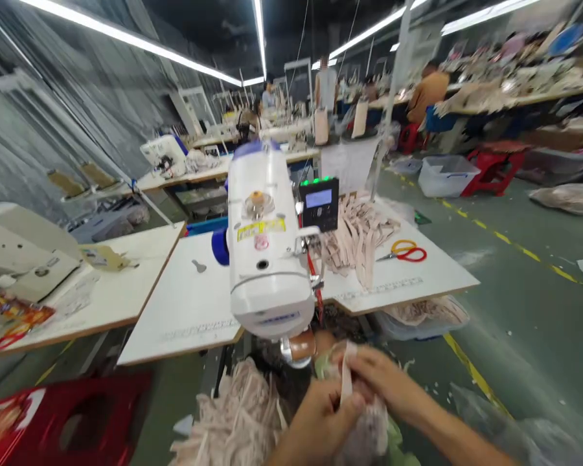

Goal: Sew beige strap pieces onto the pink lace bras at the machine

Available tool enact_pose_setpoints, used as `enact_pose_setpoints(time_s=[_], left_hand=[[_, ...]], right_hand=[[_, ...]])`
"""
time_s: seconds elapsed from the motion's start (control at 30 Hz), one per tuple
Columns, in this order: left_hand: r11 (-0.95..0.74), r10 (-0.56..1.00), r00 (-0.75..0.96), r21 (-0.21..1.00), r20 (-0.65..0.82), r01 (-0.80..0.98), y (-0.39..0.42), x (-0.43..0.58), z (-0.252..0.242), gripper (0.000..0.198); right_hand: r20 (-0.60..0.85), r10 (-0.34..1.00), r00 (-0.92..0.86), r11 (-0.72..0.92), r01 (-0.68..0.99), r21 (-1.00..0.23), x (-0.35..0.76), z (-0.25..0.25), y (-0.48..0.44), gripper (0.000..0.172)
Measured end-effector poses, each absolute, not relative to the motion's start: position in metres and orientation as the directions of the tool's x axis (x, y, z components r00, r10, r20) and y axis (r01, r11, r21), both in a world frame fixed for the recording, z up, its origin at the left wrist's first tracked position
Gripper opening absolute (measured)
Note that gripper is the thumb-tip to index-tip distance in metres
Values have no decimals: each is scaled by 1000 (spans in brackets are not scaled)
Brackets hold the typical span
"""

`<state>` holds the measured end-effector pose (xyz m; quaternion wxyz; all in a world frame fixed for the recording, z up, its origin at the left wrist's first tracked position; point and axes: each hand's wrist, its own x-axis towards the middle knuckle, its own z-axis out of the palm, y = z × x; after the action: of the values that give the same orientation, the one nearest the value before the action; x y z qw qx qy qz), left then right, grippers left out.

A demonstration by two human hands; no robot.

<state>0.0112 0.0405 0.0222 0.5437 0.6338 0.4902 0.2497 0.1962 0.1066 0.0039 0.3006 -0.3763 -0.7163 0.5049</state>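
Low in the head view, below the table's front edge, my left hand (320, 417) and my right hand (383, 382) meet. Both pinch a narrow beige fabric strip (347, 375) that stands up between the fingers. Under the hands lies a blurred bundle of pale fabric (374, 433) with some green cloth. A heap of similar beige strips (238, 414) lies to the left of my hands. Just above them the white sewing machine (267, 252) juts out toward me.
On the white table (189, 304) sit a pile of beige strips (359, 236), orange and red scissors (405, 250) and a control box (319, 202). A red stool (72, 417) stands at lower left. Other people work at far tables. Yellow floor tape runs along the aisle at right.
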Motion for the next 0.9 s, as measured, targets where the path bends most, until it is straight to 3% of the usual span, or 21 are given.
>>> enact_pose_setpoints(time_s=[0.07,0.1,0.2,0.27,0.37,0.67,0.9], left_hand=[[38,915,363,933,-177,358,35,6,21,32],[-55,933,348,916,-95,398,34,2,21,33],[-331,943,244,706,226,627,35,-13,23,36],[-310,933,138,545,333,779,38,-20,26,38],[-168,942,3,464,336,870,41,-23,32,37],[-35,994,98,721,-46,692,45,-49,39,41],[14,999,31,844,-36,535,38,-35,45,34]], right_hand=[[-42,906,-421,7,115,-993,191,3,107,50],[-97,934,-344,-88,40,-995,188,4,110,51],[-230,942,-245,-264,-120,-957,180,11,130,45],[-237,910,-340,-292,-121,-949,174,18,143,36],[-205,870,-449,-275,-95,-957,162,29,153,33],[-166,901,-400,-208,-62,-976,144,28,168,37],[-154,890,-429,-160,22,-987,149,27,171,36]])
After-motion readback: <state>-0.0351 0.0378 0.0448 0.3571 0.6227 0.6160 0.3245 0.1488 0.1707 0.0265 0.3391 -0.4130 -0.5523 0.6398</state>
